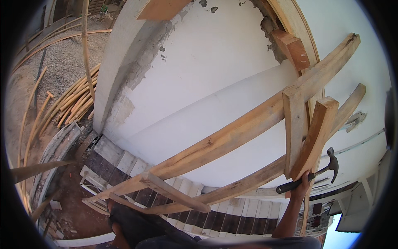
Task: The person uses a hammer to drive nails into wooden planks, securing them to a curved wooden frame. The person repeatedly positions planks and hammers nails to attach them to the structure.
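Note:
My right hand point(300, 189) is raised at the right, closed around the dark handle of a claw hammer point(333, 165). The hammer's metal head points to the right, and its handle end sticks out left of my fingers. My fingertips are at the lower end of a short wooden block point(317, 135); whether they also grip it I cannot tell. That block leans beside an upright board point(293, 124) on a ladder-like frame of rough timber, whose long upper rail point(224, 141) slants up to the right. My left hand is not in view.
A white wall with a recessed panel point(199, 74) and chipped edges stands ahead. Brown and white steps or tiles point(244, 211) lie below the timber. Several bamboo poles point(78, 101) and gravel point(68, 50) are at the left. My dark-clothed leg point(137, 222) shows low down.

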{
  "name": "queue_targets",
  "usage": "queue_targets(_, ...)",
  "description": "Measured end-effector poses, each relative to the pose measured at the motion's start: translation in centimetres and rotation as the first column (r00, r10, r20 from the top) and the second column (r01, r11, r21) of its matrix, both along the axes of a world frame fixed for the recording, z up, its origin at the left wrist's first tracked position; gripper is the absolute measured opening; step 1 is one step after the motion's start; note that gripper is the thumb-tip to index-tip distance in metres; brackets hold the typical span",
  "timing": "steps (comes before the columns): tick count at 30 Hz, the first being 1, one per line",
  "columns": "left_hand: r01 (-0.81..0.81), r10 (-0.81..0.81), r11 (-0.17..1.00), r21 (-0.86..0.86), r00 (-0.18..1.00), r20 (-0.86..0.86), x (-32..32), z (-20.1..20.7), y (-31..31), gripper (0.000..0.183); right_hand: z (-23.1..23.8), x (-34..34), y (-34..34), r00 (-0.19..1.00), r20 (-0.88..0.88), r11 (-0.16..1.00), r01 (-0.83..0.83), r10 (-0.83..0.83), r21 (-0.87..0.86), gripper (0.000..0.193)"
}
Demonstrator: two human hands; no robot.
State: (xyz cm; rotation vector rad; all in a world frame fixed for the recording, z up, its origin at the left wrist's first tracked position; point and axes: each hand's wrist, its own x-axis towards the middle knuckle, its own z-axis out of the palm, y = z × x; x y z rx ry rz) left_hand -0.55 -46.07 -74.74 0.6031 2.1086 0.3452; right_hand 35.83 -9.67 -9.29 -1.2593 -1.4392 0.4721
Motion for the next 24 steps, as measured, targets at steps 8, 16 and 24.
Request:
queue_targets(8,0.108,-0.108,0.994,-0.028,0.994,0.004,-0.9,0.2,-0.4,0.023,0.0,1.9,-0.1,0.999,-0.006,0.998,0.049,-0.049,-0.035,0.063)
queue_targets(16,0.295,-0.296,0.955,-0.032,0.955,-0.034,-3.7,3.2,1.1,0.022,-0.7,-0.6,-0.1,0.998,0.04,0.999,-0.049,0.048,0.012,0.065)
queue_targets(24,0.554,-0.555,0.832,-0.012,0.832,-0.019,-7.1,5.5,4.0,0.021,-0.2,-3.7,0.3,0.996,0.086,0.999,-0.04,0.037,0.032,0.077)
